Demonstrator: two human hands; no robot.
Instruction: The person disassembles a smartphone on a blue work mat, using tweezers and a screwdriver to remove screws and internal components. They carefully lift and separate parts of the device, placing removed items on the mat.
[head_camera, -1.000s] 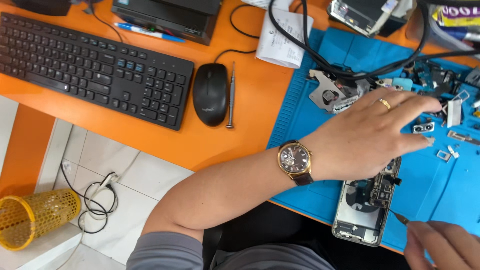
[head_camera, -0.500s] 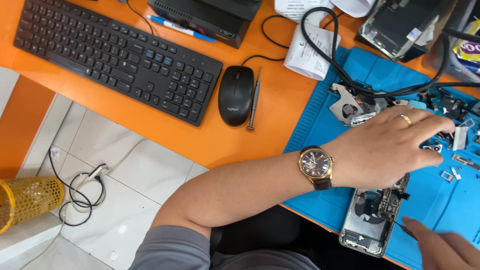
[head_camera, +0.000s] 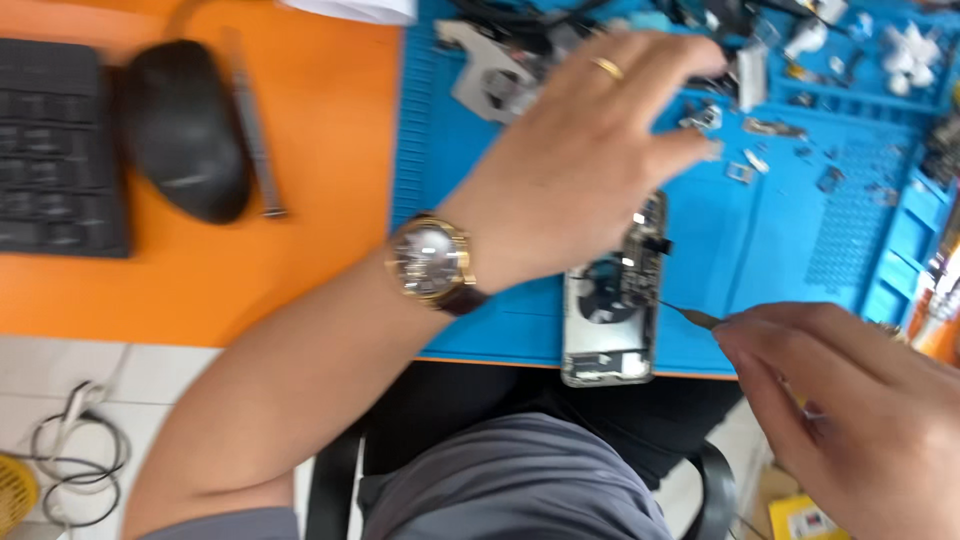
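Opened phone (head_camera: 610, 300): light, stiff, fragile inside; hold by its side edges.
Left hand (head_camera: 580, 160): spread above the phone, grip loose, holding nothing.
Right hand (head_camera: 850, 400): grip pinched on thin tool (head_camera: 690, 315), tip at the phone's right edge.

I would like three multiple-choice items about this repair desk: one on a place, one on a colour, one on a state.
1. Where does the opened phone lie?
A. on the keyboard
B. at the near edge of the blue mat
C. on the floor

2. What colour is the desk beside the mat?
A. orange
B. white
C. green

3. What does the right hand do?
A. rests flat and empty
B. holds the mouse
C. pinches a thin tool aimed at the phone

Answers: 1 B, the phone's lower end reaches the mat's edge; 2 A, orange surrounds the mouse; 3 C, the tool's tip points to the phone.
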